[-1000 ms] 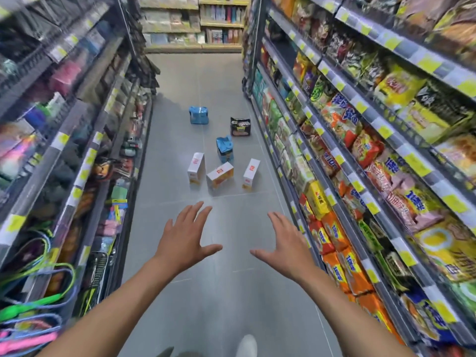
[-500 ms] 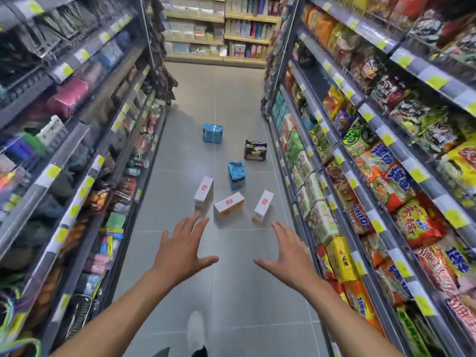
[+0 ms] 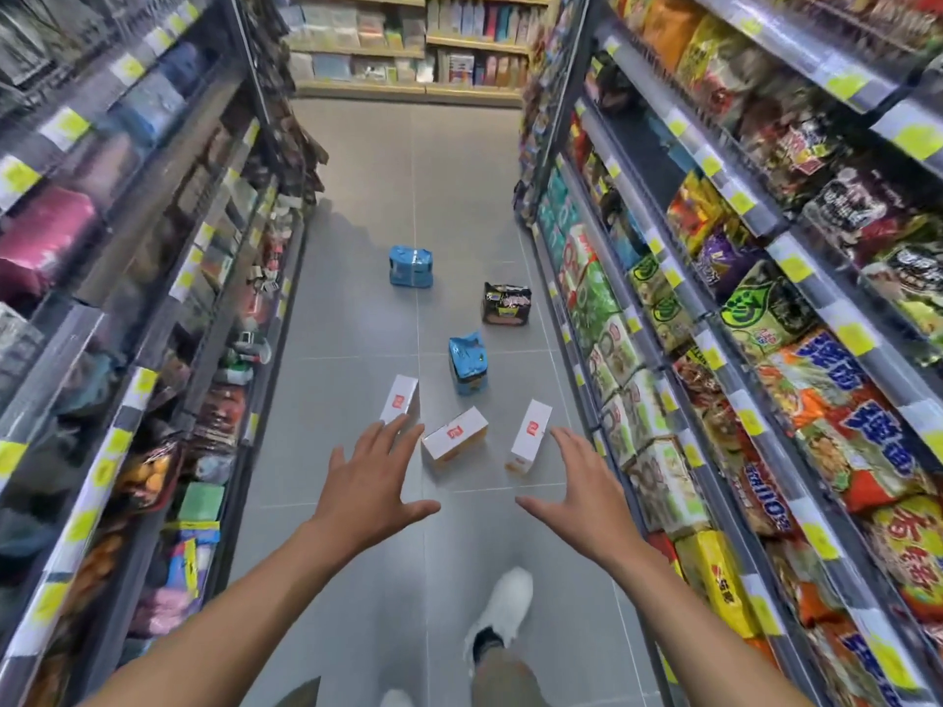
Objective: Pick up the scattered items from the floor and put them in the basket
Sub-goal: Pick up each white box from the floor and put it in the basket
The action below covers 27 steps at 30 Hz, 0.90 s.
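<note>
On the floor (image 3: 408,170) between left shelves (image 3: 127,278) and right shelves (image 3: 740,298): three boxes (image 3: 454,440) in a row, three packs (image 3: 468,363) farther behind them.

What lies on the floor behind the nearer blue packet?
Beyond the nearer blue packet lie a dark packet and a second blue pack. The floor directly behind it is covered.

Left hand (image 3: 370,482) and right hand (image 3: 581,494) spread, empty, above aisle floor (image 3: 357,324); three white boxes (image 3: 454,440) just beyond fingertips, blue packs (image 3: 467,363) farther.
</note>
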Available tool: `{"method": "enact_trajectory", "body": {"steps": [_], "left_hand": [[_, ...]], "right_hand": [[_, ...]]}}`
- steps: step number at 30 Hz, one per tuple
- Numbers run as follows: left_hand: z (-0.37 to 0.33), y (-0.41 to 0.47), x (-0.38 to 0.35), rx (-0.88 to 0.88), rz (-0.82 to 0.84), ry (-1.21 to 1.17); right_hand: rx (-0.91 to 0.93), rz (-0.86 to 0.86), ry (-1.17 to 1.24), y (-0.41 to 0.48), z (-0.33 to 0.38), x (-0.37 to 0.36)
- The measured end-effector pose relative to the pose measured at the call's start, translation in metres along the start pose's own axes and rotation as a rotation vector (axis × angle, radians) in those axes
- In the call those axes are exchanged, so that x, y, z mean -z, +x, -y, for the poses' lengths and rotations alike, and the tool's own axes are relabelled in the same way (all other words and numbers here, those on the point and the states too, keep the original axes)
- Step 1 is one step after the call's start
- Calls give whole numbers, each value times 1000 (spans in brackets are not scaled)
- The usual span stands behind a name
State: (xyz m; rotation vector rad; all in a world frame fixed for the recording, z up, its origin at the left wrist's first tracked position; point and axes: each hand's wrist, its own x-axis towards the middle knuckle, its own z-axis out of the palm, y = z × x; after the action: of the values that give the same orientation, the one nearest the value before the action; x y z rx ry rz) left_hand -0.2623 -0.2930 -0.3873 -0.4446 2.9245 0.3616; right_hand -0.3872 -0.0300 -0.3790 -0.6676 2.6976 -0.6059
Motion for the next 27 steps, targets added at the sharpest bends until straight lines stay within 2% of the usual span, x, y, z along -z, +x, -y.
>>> {"method": "enact_trajectory", "body": {"steps": [7,13,17,23,27], "left_hand": [[4,121,6,53,24,18],[3,217,2,135,36,22],[11,260,-11,216,102,-2],[41,302,-49,251,150,-19],[68,336,-99,247,163,-42]], "right_hand": [[36,75,8,138,-25,11],[114,243,-40,265,-48,22],[181,308,-99,337,-55,23],[246,393,-147,409,-50,-11],[291,471,-166,454,-63,-65]]}}
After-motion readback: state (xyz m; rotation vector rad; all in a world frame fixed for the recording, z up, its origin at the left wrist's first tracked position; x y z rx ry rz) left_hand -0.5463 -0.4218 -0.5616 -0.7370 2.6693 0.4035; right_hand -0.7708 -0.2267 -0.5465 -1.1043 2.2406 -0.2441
